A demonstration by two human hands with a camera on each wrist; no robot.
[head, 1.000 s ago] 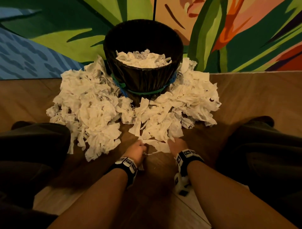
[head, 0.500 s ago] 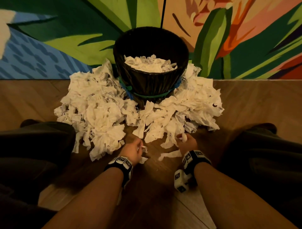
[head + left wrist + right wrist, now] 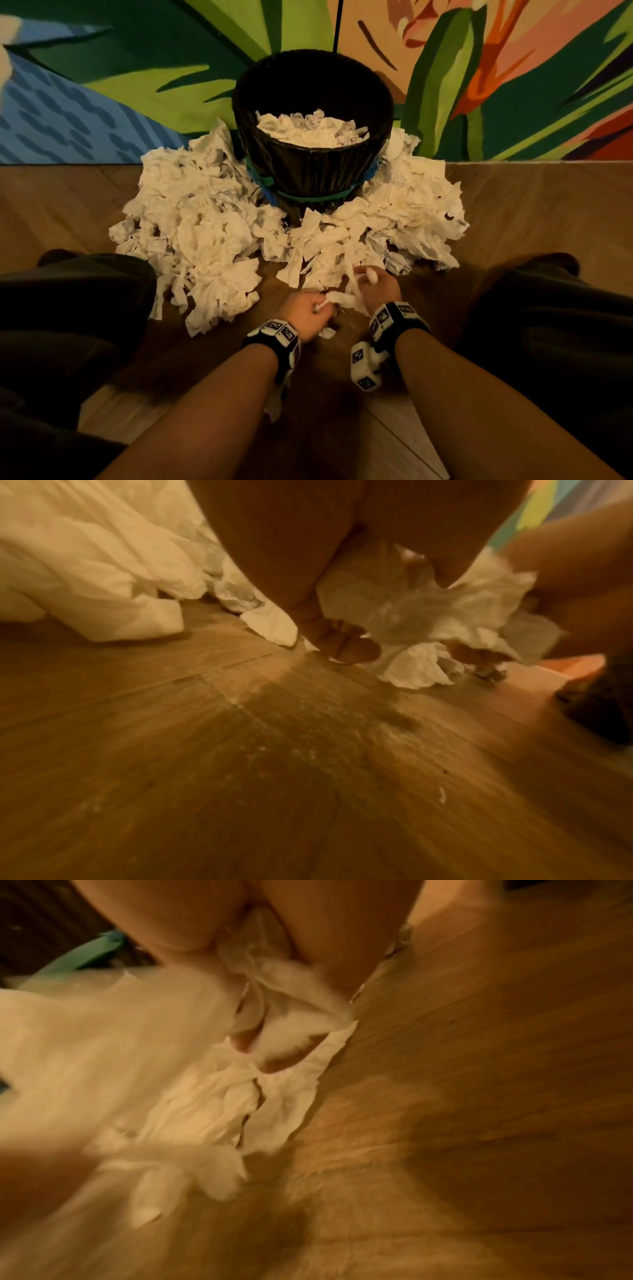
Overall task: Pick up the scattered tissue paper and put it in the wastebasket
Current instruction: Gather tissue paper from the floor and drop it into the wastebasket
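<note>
Your left hand (image 3: 303, 310) is low over the wooden floor (image 3: 513, 212), fingers curled in narrow around a wad of tissue (image 3: 342, 298). In the left wrist view the curled fingers (image 3: 346, 645) press down close to the boards with crumpled paper bunched under the palm.

Your right hand (image 3: 378, 286) sits just beside it, also closed tight: a small white tuft (image 3: 371, 275) shows at the fist's top. In the right wrist view, fingertips (image 3: 274, 1061) pinch torn sheets; view blurred, exact finger count cannot be told. One strip of tissue runs between both hands.

Scattered tissue paper (image 3: 212, 233) lies heaped on the floor, ringing the front and both sides of the black wastebasket (image 3: 308, 174), touching its base. The wastebasket stands upright against the painted wall (image 3: 137, 85), already partly filled with tissue (image 3: 308, 132).
</note>
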